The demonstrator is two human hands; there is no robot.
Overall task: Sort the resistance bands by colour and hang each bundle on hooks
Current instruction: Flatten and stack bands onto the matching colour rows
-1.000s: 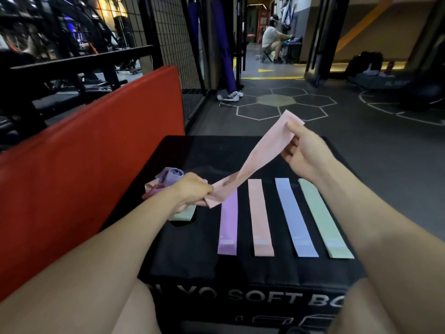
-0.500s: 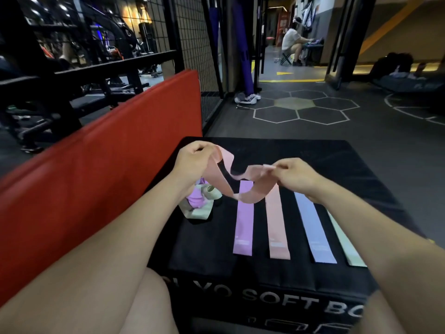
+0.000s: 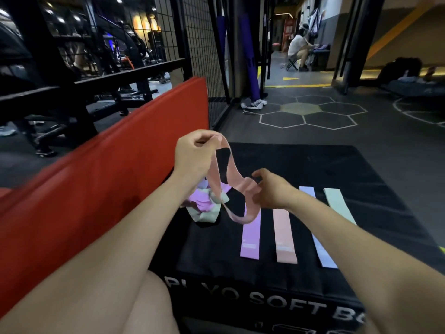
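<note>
A pink resistance band (image 3: 234, 186) hangs slack and twisted between my hands above the black plyo box (image 3: 313, 162). My left hand (image 3: 195, 153) pinches its upper end, raised. My right hand (image 3: 269, 189) grips its other end lower down. Flat on the box lie a purple band (image 3: 250, 239), a pink band (image 3: 284, 235), a lavender-blue band (image 3: 323, 249) and a mint green band (image 3: 337, 203), side by side. A crumpled pile of bands (image 3: 204, 206), purple and mint, sits on the box's left side, under the hanging band.
A red padded mat (image 3: 96, 179) stands on edge along the box's left. Behind it are a wire mesh panel (image 3: 202, 44) and gym machines (image 3: 72, 75). A person (image 3: 298, 49) sits far back on a stool. Shoes (image 3: 255, 103) lie on the dark floor.
The pink band, stretched out flat a second ago, now hangs loose and twisted. My left hand rose and my right hand dropped toward it. The view shifted left.
</note>
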